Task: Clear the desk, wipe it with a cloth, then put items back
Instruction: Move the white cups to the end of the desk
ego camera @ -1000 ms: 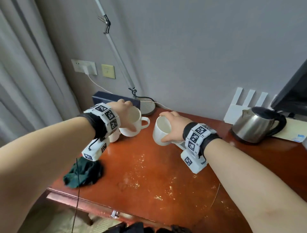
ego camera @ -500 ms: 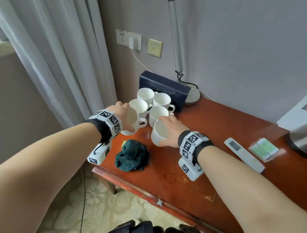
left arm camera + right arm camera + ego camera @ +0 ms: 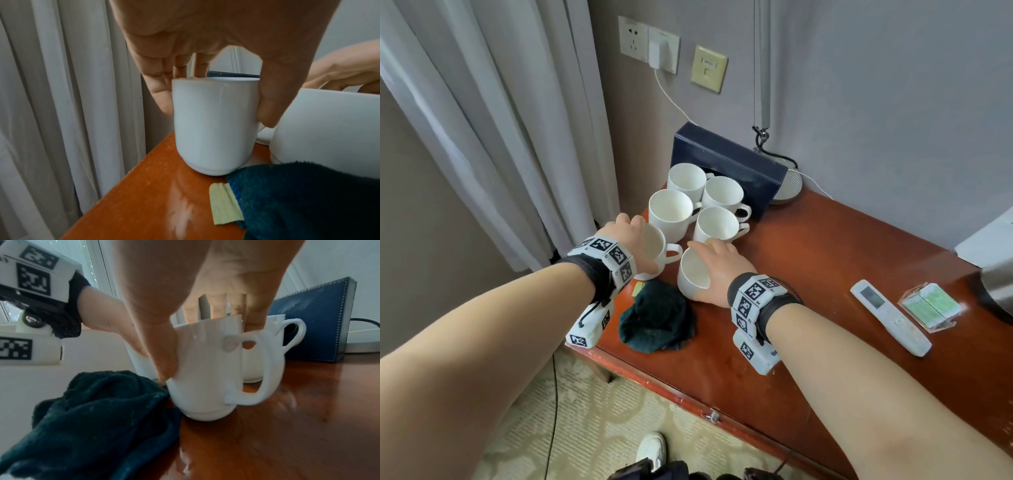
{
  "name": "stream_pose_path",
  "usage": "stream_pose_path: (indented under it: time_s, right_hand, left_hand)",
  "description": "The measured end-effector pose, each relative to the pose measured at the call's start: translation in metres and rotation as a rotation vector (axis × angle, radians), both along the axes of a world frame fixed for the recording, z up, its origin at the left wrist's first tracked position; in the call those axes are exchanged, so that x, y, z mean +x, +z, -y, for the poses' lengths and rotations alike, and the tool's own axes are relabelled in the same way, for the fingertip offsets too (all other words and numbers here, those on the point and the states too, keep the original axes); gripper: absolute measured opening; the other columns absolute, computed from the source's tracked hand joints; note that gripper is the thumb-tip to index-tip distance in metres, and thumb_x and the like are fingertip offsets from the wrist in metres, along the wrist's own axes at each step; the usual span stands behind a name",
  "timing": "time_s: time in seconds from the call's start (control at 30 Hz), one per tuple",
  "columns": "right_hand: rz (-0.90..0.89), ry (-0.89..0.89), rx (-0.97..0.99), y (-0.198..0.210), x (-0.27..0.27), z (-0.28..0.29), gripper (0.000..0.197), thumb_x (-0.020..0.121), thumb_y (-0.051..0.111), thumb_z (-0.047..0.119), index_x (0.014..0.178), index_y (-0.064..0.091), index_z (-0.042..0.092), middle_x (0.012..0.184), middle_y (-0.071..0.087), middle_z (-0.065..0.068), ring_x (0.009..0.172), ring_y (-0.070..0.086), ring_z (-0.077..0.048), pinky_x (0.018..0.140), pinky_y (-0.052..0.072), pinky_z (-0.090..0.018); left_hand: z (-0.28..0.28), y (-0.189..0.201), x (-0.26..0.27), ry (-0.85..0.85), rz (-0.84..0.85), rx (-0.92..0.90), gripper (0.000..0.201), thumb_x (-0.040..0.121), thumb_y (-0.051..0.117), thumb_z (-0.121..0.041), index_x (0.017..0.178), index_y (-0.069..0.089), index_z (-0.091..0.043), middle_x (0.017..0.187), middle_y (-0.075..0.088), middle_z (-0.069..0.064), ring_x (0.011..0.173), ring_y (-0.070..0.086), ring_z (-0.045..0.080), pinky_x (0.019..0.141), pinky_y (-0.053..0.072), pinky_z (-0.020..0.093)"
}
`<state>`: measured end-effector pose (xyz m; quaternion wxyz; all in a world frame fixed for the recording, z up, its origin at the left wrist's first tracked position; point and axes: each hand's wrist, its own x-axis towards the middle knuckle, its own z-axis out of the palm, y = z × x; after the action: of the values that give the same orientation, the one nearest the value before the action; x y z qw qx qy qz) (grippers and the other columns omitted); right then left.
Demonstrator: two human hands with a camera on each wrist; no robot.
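Close by, cloth (image 3: pixel 656 320) touches held mugs (image 3: pixel 693 275).

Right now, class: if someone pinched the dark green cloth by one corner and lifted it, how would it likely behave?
The dark green cloth lies crumpled in soft folds, so it would probably hang limp rather than hold shape. Its fuzzy pile suggests an easy, non-slip grip. It touches the mug that the right hand holds, so dragging might nudge it.

The shiny red-brown wooden worktop (image 3: pixel 825 260) fills the middle; on it sit four white cups (image 3: pixel 717 197), a dark green cloth (image 3: pixel 655 322), a white remote (image 3: pixel 890 317).
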<state>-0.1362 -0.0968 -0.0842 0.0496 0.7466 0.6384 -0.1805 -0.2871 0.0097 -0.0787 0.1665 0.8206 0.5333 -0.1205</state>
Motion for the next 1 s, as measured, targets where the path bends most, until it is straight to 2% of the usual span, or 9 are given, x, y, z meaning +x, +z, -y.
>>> stream_pose_path:
  time_s: [0.2, 0.33, 0.4, 0.57, 0.63, 0.8, 1.0]
  right_hand:
    - [-0.012, -0.005, 0.040, -0.003, 0.002, -0.001, 0.085, 0.080, 0.066, 0.036, 0.147, 0.016, 0.029, 0.147, 0.021, -0.005, 0.135, 0.021, -0.027, 0.099, 0.043, -0.042]
    - [0.029, 0.016, 0.071, -0.005, 0.002, 0.004, 0.079, 0.083, 0.064, 0.034, 0.147, 0.018, 0.030, 0.151, 0.014, -0.004, 0.137, 0.018, -0.027, 0.100, 0.040, -0.038]
    - [0.011, 0.001, 0.072, -0.007, 0.003, 0.007, 0.077, 0.084, 0.063, 0.032, 0.146, 0.018, 0.031, 0.152, 0.011, -0.003, 0.138, 0.016, -0.027, 0.101, 0.038, -0.038]
    - [-0.088, -0.059, 0.054, -0.004, 0.011, 0.009, 0.082, 0.084, 0.064, 0.029, 0.148, 0.012, 0.034, 0.154, 0.009, -0.001, 0.138, 0.019, -0.027, 0.106, 0.034, -0.038]
    - [-0.109, -0.074, 0.063, -0.004, 0.011, 0.007, 0.081, 0.085, 0.064, 0.027, 0.148, 0.014, 0.033, 0.153, 0.013, 0.000, 0.137, 0.021, -0.026, 0.106, 0.034, -0.038]
    - [-0.149, -0.142, 0.102, -0.008, 0.006, 0.004, 0.074, 0.086, 0.062, 0.021, 0.145, 0.020, 0.032, 0.152, 0.016, 0.000, 0.136, 0.022, -0.026, 0.103, 0.036, -0.038]
    - [-0.193, -0.190, 0.091, -0.006, 0.004, 0.005, 0.075, 0.087, 0.062, 0.021, 0.147, 0.018, 0.031, 0.153, 0.014, -0.001, 0.136, 0.022, -0.027, 0.106, 0.033, -0.036]
  left_hand:
    - [0.001, -0.006, 0.006, 0.026, 0.021, 0.012, 0.084, 0.069, 0.071, -0.053, 0.134, 0.033, -0.016, 0.118, 0.043, 0.006, 0.106, 0.051, 0.024, 0.075, 0.045, 0.033]
    - [0.003, -0.009, 0.012, 0.041, 0.029, 0.005, 0.087, 0.070, 0.070, -0.057, 0.136, 0.030, -0.016, 0.125, 0.041, 0.007, 0.116, 0.046, 0.027, 0.089, 0.045, 0.038]
    - [0.004, -0.009, 0.014, 0.054, 0.028, -0.009, 0.088, 0.069, 0.071, -0.057, 0.135, 0.030, -0.016, 0.127, 0.039, 0.007, 0.118, 0.045, 0.028, 0.091, 0.043, 0.039]
    - [0.003, -0.010, 0.012, 0.005, 0.062, -0.012, 0.083, 0.074, 0.067, -0.047, 0.141, 0.026, -0.019, 0.132, 0.034, 0.003, 0.122, 0.038, 0.025, 0.095, 0.043, 0.041]
    - [0.002, -0.008, 0.010, -0.020, 0.048, -0.005, 0.079, 0.076, 0.065, -0.045, 0.140, 0.028, -0.018, 0.130, 0.035, 0.003, 0.120, 0.040, 0.025, 0.093, 0.044, 0.041]
    - [0.004, -0.005, 0.007, 0.016, 0.007, 0.034, 0.075, 0.074, 0.066, -0.049, 0.132, 0.035, -0.012, 0.118, 0.037, 0.007, 0.110, 0.045, 0.026, 0.076, 0.039, 0.034]
    - [0.006, -0.008, 0.007, 0.049, 0.044, 0.013, 0.081, 0.074, 0.069, -0.047, 0.137, 0.031, -0.015, 0.123, 0.037, 0.008, 0.114, 0.042, 0.026, 0.081, 0.041, 0.036]
